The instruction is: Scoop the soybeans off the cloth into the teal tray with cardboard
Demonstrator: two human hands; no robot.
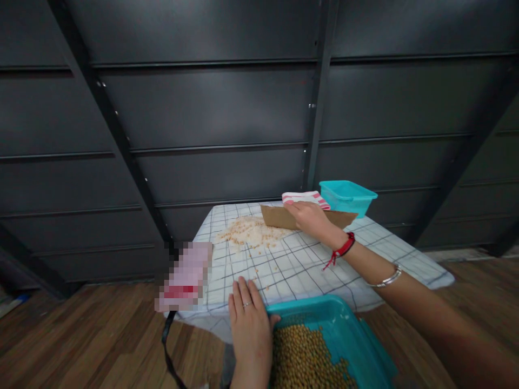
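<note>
My left hand (250, 329) lies with its fingers stretched out flat over the front edge of the checked cloth. Its thumb reaches the rim of a teal plastic basket (352, 335), which holds many tan beans (302, 354). Across the table, my right hand (310, 219) grips a strip of brown cardboard (279, 217) standing on its long edge; part of that grip is hidden. To the left of the cardboard spreads a pile of pale crumbs and powder (253, 231). A folded pink-and-white striped cloth (304, 198) sits just behind my right hand.
A turquoise plastic tub (346, 197) stands at the back right of the table, on a white checked tablecloth (316, 270). Pinkish and pixelated, an object (186, 275) lies at the left edge, with a black cord (166, 340) hanging below. Dark panels (219, 102) rise behind the table.
</note>
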